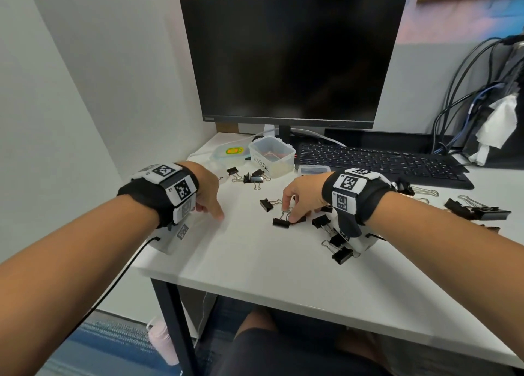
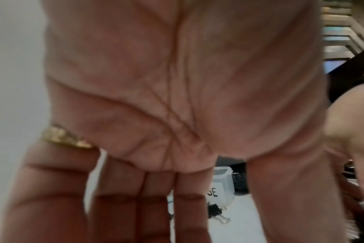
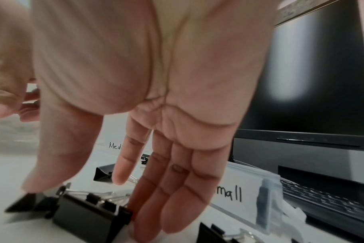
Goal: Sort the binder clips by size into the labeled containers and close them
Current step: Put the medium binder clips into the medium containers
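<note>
Several black binder clips lie scattered on the white desk. My right hand reaches down over a clip at the middle. In the right wrist view its thumb and nearly straight fingers touch either side of a black clip without a clear pinch. My left hand rests fingertips on the desk at the left, holding nothing. An open tub labelled LARGE stands at the back. The tub marked small is just beyond my right hand. The medium tub is mostly hidden.
A monitor and black keyboard stand behind the tubs. A clear lid with an orange sticker lies at the back left. Bigger clips sit at the right. Cables and a bag hang at the far right. The desk's front edge is close.
</note>
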